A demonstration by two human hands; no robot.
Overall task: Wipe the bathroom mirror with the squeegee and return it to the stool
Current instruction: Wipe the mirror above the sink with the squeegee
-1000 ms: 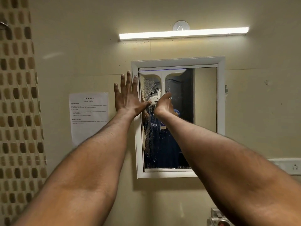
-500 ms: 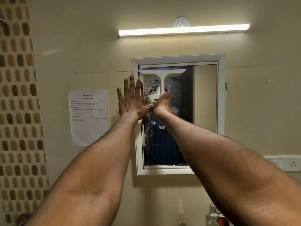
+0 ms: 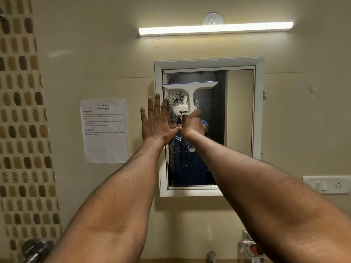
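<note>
A white-framed mirror [image 3: 239, 111] hangs on the beige wall, its left half speckled with water drops. My right hand [image 3: 192, 125] is shut on the handle of a white squeegee [image 3: 190, 88]. The squeegee's blade lies flat on the glass a little below the mirror's top edge, on the left half. My left hand [image 3: 157, 120] is flat and open, fingers spread, pressed against the mirror's left frame and the wall beside it. The stool is out of view.
A printed sheet [image 3: 105, 130] is stuck on the wall left of the mirror. A tube light [image 3: 215, 29] glows above. A switch plate [image 3: 327, 185] sits at the right. A tap [image 3: 211, 256] and a metal fitting [image 3: 251, 247] show at the bottom edge.
The squeegee blade has slid down from the mirror's top edge, leaving a wiped strip above it. My right hand came down with it. My left hand stays pressed by the frame.
</note>
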